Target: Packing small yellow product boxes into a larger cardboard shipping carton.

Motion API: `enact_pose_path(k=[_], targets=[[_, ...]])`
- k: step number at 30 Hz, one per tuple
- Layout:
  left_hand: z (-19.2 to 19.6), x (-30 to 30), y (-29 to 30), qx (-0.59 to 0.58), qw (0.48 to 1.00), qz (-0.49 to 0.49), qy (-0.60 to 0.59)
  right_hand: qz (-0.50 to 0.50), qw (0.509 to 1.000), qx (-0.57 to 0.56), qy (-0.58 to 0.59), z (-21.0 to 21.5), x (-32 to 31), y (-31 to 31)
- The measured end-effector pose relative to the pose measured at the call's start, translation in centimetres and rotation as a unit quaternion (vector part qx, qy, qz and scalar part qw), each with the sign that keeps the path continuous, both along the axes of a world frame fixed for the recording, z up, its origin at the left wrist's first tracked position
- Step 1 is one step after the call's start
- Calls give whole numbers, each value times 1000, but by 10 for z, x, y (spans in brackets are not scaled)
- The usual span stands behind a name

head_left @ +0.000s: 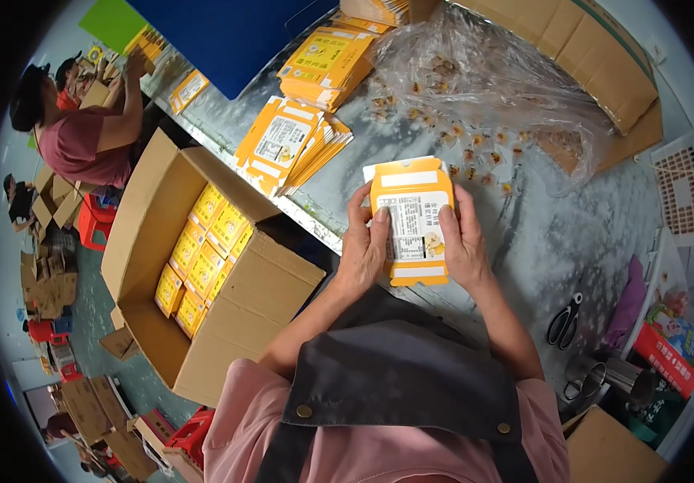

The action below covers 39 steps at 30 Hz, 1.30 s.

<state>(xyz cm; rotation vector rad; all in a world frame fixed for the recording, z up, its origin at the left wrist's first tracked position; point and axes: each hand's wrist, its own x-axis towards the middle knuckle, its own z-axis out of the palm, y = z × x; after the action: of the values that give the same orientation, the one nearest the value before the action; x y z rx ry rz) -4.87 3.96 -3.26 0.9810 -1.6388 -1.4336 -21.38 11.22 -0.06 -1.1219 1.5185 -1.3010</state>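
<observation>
Between my two hands is a flat yellow-and-white folding carton [413, 216], its end flaps sticking out at top and bottom. My left hand [363, 245] grips its left edge with the thumb on the printed face. On the opposite edge my right hand [468, 241] does the same. Ahead and to the left, a fanned stack of flat cartons [282, 145] lies on the metal table [516, 249]. A taller stack of flat cartons [327, 64] stands behind it. Small wrapped pieces [476, 145] lie scattered beyond my hands, some under clear plastic film [484, 72].
An open cardboard box [258, 298] at my left holds rows of filled yellow cartons [202, 262]. Black scissors [564, 322] and metal cups [617, 378] lie at the right. A blue board [218, 36] rises at the table's far left. Other people [89, 137] work farther left.
</observation>
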Motion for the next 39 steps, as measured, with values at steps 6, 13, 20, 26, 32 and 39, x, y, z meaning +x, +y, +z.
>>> enact_pose_path(k=[6,13,20,26,32,39], targets=[[15,-9,5,-51,995,85,-1,-49,991,-105,72,0,12,-5],[13,-1,8,-61,995,68,-26,-67,994,-62,60,-25,9,12],[13,-1,10,-17,995,90,33,-84,972,-166,142,-10,8,3],[14,3,8,-45,998,32,-33,-56,965,-151,206,-15,3,6],[15,8,13,-25,999,-24,-5,-77,940,-209,257,-25,1,7],[-7,-5,30,-116,991,-25,65,-99,989,-111,-12,-30,19,17]])
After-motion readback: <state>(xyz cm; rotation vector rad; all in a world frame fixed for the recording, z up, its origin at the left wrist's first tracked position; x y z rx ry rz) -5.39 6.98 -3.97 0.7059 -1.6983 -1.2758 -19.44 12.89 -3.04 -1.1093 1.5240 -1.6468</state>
